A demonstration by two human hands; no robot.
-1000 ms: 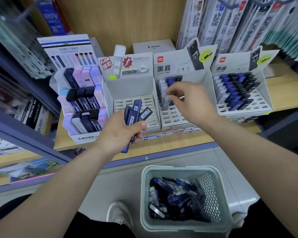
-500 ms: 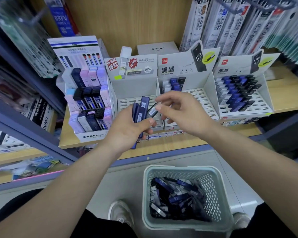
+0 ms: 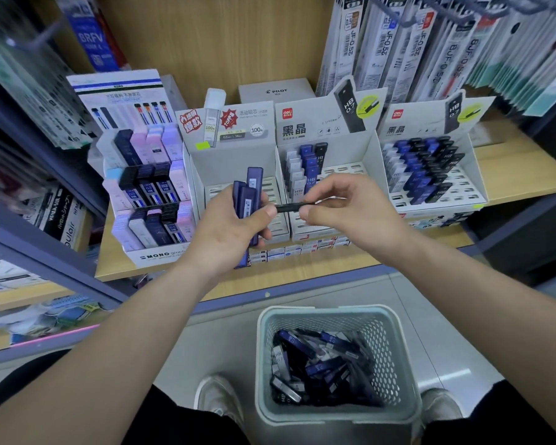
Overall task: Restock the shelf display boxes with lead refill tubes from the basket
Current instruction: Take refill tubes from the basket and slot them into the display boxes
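My left hand (image 3: pixel 228 232) grips a bunch of dark blue lead refill tubes (image 3: pixel 249 200) upright in front of the shelf. My right hand (image 3: pixel 344 208) pinches one black tube (image 3: pixel 291 207) that lies level between the two hands, its left end at my left thumb. Behind the hands stand white display boxes: an empty slotted one (image 3: pixel 235 159), a middle one (image 3: pixel 328 175) with a few tubes at its back left, and a fuller right one (image 3: pixel 430 175). The grey-green basket (image 3: pixel 334 412) below holds several loose tubes.
A MONO display box (image 3: pixel 148 194) full of pastel and dark tubes stands at the left of the wooden shelf (image 3: pixel 511 175). Hanging refill packs (image 3: pixel 430 43) crowd the upper right. A lower shelf edge (image 3: pixel 45 252) juts out at left. My shoes flank the basket on the floor.
My right hand came back from the middle display box to the left hand's bunch and now pinches a single black tube drawn out sideways. The left hand rose slightly.
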